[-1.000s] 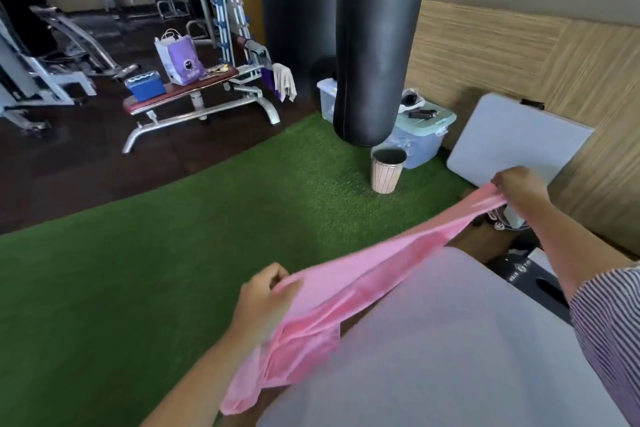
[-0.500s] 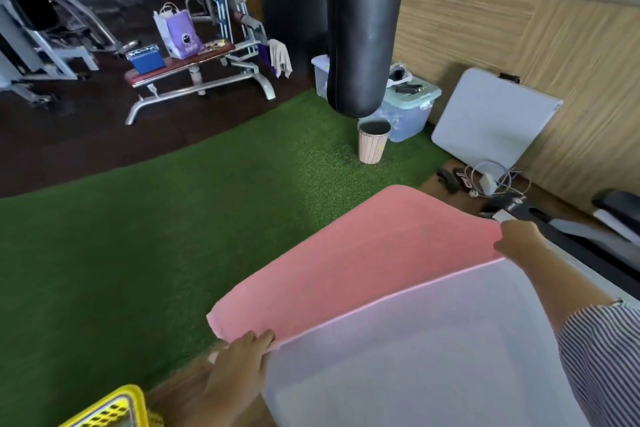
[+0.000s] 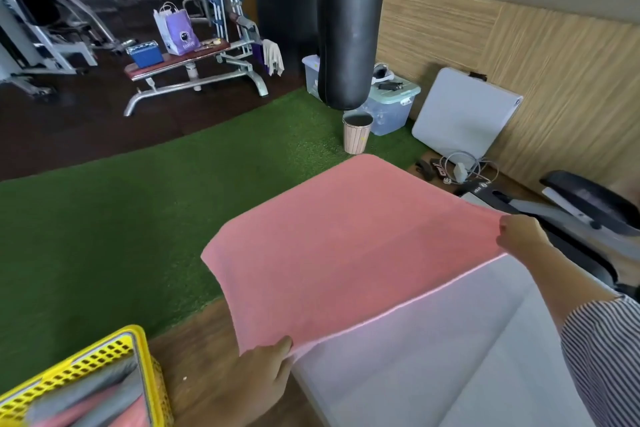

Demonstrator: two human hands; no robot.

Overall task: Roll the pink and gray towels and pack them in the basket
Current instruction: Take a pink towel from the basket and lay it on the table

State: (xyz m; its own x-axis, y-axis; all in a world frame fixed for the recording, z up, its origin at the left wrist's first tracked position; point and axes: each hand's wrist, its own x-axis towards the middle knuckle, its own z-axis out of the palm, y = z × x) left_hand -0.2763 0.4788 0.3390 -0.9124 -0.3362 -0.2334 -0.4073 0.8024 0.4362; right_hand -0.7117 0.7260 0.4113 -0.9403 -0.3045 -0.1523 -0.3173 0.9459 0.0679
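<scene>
Pink towel (image 3: pixel 349 246) spread flat over far half of white table (image 3: pixel 450 357), far edge draped past table's far edge. Left hand (image 3: pixel 258 380) pinching near left corner; right hand (image 3: pixel 521 236) gripping near right corner. Yellow basket (image 3: pixel 114 354) at lower left, holding rolled gray and pink towels.

This is a gym: a black punching bag (image 3: pixel 349 24) hangs over green artificial turf (image 3: pixel 138 218), a padded weight bench (image 3: pixel 194 69) stands on dark flooring, and what look like weight machines (image 3: pixel 45 28) fill the blurred background.
</scene>
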